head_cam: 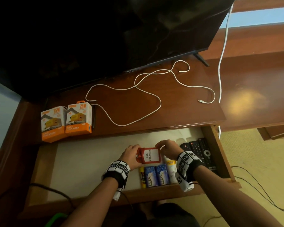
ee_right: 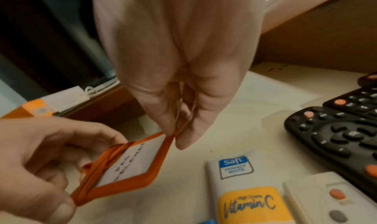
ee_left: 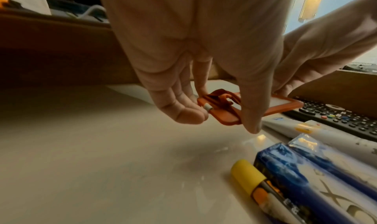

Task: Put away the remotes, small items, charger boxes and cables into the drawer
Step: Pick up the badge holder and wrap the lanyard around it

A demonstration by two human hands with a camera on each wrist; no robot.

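Both hands hold a red visitor pass holder (head_cam: 149, 155) with its strap wrapped round it, just above the floor of the open drawer (head_cam: 82, 161). My left hand (head_cam: 132, 155) pinches its strap end (ee_left: 221, 105). My right hand (head_cam: 168, 147) pinches the far corner (ee_right: 170, 134). Black remotes (head_cam: 202, 153) lie at the drawer's right side. Two blue soap boxes (head_cam: 157, 176), a glue stick (head_cam: 142, 176) and a white tube (ee_right: 244, 188) lie near the front. Two orange charger boxes (head_cam: 66, 121) and a white cable (head_cam: 147, 94) sit on the desk top.
A dark TV (head_cam: 105, 33) stands at the back of the wooden desk (head_cam: 195, 110). Another white cable (head_cam: 223, 51) hangs down at the right. A small white remote (ee_right: 326, 198) lies beside the tube. The drawer's left half shows bare white lining.
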